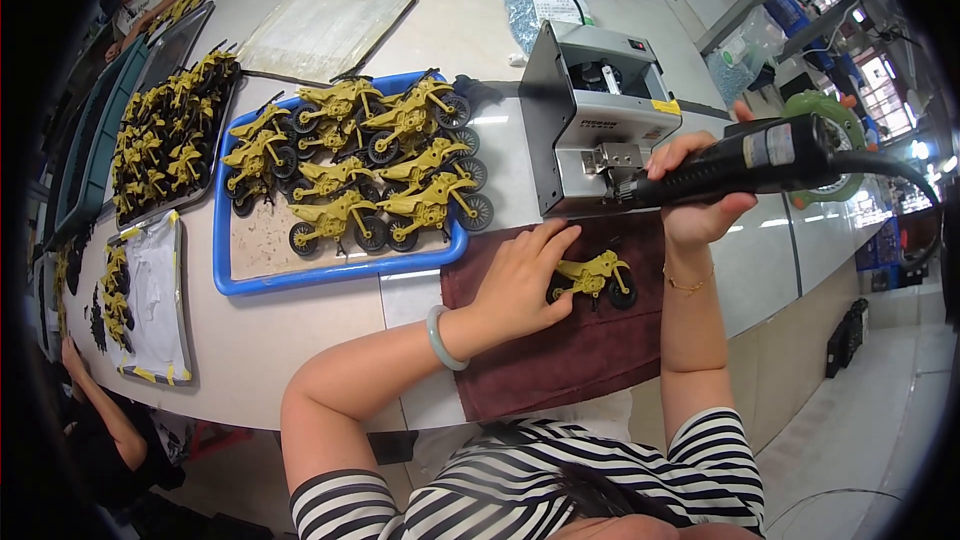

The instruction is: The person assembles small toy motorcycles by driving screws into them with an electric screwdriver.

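A black corded electric screwdriver (745, 158) lies across my right hand (697, 202), whose fingers and thumb wrap round it. Its nose points left, at the front of a grey screw feeder (612, 130); the exact tip is hard to make out. On a dark red cloth (520, 370) rests a yellow toy motorcycle (592, 277) with black wheels. My left hand (522, 280) grips its left end between thumb and fingers, hiding part of that wheel.
Left of the cloth stands a blue tray (340, 277) of similar motorcycles. Farther left are a dark tray heaped with more (172, 140) and a white-lined tray (160, 300). A green round object (835, 145) sits behind the screwdriver. Other people work at the left.
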Demonstrator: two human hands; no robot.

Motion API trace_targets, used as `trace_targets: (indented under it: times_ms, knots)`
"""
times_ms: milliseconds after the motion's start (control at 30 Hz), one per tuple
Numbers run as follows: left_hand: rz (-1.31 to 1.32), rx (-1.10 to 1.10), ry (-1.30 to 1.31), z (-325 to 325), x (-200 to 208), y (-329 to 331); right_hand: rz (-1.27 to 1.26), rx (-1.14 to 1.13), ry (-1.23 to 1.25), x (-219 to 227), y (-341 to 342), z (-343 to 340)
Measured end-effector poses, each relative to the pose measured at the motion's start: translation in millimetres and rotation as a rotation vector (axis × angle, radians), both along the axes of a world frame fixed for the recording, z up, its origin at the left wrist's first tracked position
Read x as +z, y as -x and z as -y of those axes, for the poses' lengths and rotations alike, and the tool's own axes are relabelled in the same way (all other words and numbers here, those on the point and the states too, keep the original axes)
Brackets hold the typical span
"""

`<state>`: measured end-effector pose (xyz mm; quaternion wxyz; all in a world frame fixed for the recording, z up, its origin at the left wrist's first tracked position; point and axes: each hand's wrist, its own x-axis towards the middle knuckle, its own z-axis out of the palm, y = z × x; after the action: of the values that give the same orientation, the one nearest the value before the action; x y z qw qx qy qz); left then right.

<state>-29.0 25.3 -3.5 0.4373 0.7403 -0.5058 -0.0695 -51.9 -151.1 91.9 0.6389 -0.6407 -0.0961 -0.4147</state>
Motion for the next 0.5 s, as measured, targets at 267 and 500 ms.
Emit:
trace_targets:
  times_ms: [267,500]
  knots:
    - [0.057,-0.035,-0.134,1,6,-2,0.165,0.109,0.037,7,14,6]
    - [0.09,-0.015,-0.159,1,6,0,0.169,-0.206,-0.125,34,30,7]
